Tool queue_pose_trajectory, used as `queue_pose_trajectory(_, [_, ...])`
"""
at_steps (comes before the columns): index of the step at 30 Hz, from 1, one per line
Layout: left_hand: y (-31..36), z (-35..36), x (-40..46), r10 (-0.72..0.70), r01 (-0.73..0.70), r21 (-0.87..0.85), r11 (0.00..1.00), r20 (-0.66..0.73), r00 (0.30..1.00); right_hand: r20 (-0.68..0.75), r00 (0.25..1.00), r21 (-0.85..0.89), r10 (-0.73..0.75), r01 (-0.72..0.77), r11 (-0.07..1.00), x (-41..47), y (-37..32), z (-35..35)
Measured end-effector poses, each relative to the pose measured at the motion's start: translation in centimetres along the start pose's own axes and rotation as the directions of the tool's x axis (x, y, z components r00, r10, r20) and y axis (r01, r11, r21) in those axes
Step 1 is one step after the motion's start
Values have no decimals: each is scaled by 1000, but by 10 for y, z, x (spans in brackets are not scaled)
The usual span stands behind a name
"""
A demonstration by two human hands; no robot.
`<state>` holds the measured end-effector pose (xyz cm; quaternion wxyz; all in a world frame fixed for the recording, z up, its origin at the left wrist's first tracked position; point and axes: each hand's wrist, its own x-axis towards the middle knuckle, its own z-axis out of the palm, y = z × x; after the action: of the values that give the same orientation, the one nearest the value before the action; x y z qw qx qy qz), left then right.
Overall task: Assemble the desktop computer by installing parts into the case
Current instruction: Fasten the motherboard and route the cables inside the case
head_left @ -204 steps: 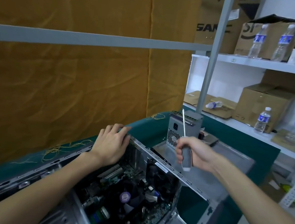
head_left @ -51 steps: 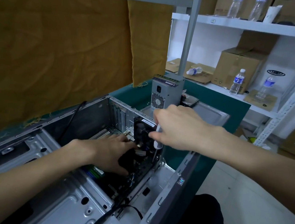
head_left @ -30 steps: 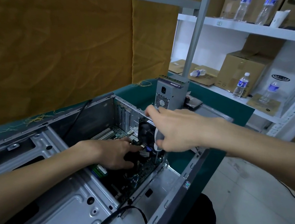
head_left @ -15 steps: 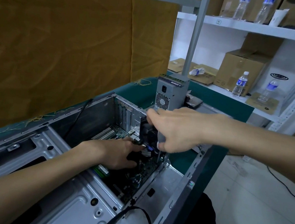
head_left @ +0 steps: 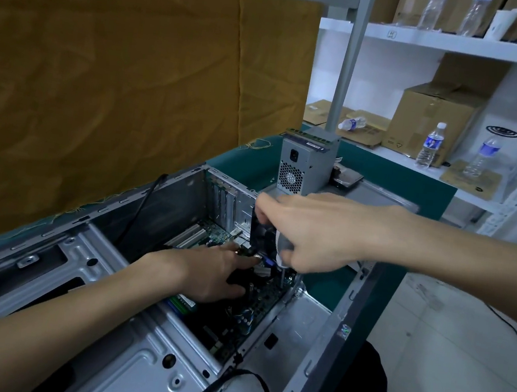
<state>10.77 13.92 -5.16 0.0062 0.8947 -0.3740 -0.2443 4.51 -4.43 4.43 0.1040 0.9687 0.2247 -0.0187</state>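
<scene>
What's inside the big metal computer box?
Inside the open grey metal computer case lies a dark green circuit board. The left hand rests on a black part. The right hand grips a grey-handled screwdriver. What lies beneath the hands is hidden.

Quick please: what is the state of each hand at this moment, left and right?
Left hand: inside the computer case, resting on a black part; real grip cannot be told.
Right hand: closed around the screwdriver handle, tip pointing down.
</scene>
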Motion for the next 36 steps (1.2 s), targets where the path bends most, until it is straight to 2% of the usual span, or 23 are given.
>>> queue_pose_trajectory(3, [-1,0,0,3,-3,-5,1000,-6,1000,-103,995,-136,5,-19,991,3,-1,2])
queue_pose_trajectory(4, [-1,1,0,4,-4,-8,1000,-4,1000,-98,995,-158,29,-44,986,3,0,1])
queue_pose_trajectory(7, [-2,1,-1,-4,4,-7,1000,1,1000,46,999,-16,22,-21,1000,0,6,-4])
queue_pose_trajectory(8, [-3,1,-1,-3,3,-3,1000,1,1000,54,998,25,9,-10,1000,-1,7,-4])
queue_pose_trajectory(11, [-2,1,0,8,-8,6,1000,-1,1000,-14,1000,-43,25,-26,999,-3,5,0])
queue_pose_trajectory(15, [-1,0,-1,4,-4,7,1000,1,1000,129,991,59,42,-50,997,-4,7,-5])
queue_pose_trajectory(19, [1,-1,-2,2,-2,10,1000,1,1000,65,995,-24,72,-70,997,0,6,-6])
queue_pose_trajectory(21, [2,-1,-3,-2,2,12,1000,-1,1000,157,984,-30,85,-82,996,-1,7,-13])
queue_pose_trajectory(24, [0,-1,-4,-4,4,5,1000,-1,1000,314,948,51,53,-72,996,-4,11,-21])
queue_pose_trajectory(27, [-1,-1,-3,7,-7,0,1000,-3,1000,288,956,-18,60,-57,998,-1,14,-18])
queue_pose_trajectory(30, [-1,0,-3,7,-7,-3,1000,-6,1000,274,956,-11,106,-107,994,-2,17,-17])
queue_pose_trajectory(34, [-3,0,-3,3,-3,-11,1000,-7,1000,310,949,113,56,-96,989,-5,21,-14])
queue_pose_trajectory(36, [-2,0,-2,1,-1,-13,1000,-6,1000,232,972,118,32,-61,991,-5,21,-14])
